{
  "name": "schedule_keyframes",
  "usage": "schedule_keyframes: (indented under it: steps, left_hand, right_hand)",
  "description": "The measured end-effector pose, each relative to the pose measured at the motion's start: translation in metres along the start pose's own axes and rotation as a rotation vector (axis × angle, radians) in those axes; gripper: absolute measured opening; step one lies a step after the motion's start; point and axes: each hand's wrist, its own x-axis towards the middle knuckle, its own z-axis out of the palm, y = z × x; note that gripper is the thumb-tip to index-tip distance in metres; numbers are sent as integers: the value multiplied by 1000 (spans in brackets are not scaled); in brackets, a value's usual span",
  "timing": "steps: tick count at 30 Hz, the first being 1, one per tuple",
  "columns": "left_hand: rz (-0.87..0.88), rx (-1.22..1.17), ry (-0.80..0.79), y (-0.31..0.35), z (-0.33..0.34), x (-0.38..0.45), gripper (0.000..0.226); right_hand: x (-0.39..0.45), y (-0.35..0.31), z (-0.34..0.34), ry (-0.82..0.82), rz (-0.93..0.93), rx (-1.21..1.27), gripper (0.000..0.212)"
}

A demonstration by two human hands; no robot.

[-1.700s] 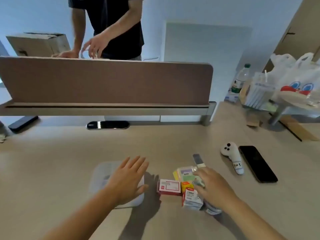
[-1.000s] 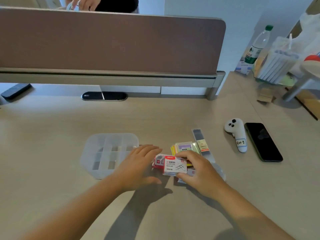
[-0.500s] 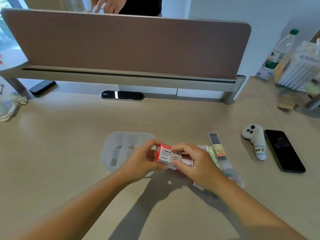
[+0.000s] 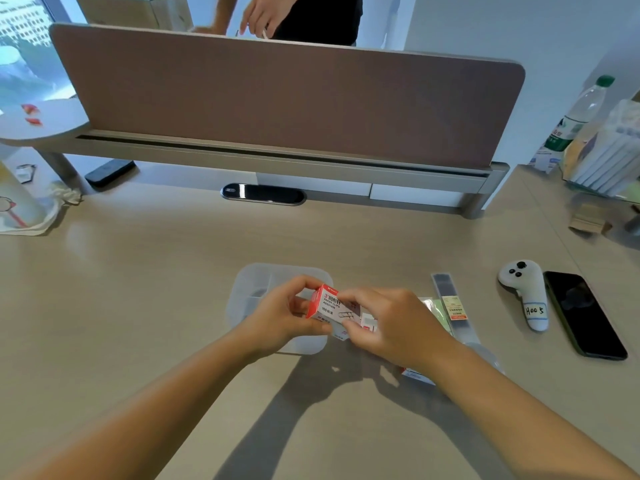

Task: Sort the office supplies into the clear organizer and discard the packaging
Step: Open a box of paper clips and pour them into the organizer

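A small red and white paper clip box (image 4: 328,304) is held just above the desk between both hands. My left hand (image 4: 282,315) pinches its left end and my right hand (image 4: 391,323) grips its right end. Behind and under the hands sits the clear organizer (image 4: 252,292) with divided compartments. A second small box (image 4: 367,322) peeks out beneath my right fingers. To the right lie green sticky notes (image 4: 438,315) and a long clear tube (image 4: 452,306) with a yellow label. Another red and white pack (image 4: 417,375) is partly hidden under my right wrist.
A white controller (image 4: 524,292) and a black phone (image 4: 585,313) lie at the right. A brown divider panel (image 4: 287,95) closes the desk's far side, with another person's hand (image 4: 266,12) beyond it. A water bottle (image 4: 578,116) and bags stand at the far right.
Both hands came together and lifted the paper clip box off the pile of supplies. It is now tilted, held over the organizer's right edge. The head view shifted, uncovering the organizer.
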Motion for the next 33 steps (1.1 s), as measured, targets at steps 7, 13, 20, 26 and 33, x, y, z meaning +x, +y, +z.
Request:
schedule_keyframes:
  steps: [7, 13, 20, 26, 33]
  left_hand:
    - [-13, -28, -13, -3, -9, -4, 35]
    - [-15, -54, -17, -8, -16, -4, 36]
    - [-28, -146, 49, -13, -25, -4, 35]
    - [-49, -233, 21, -6, -32, -10, 52]
    - [6, -170, -51, -5, -37, -17, 66]
  right_hand:
    - [8, -10, 6, -19, -58, -173, 26]
    - [13, -11, 4, -6, -19, 11, 36]
    - [22, -15, 8, 47, 239, 371, 23]
    - [38, -18, 14, 174, 416, 669, 18]
    - [56, -18, 23, 177, 566, 689, 18]
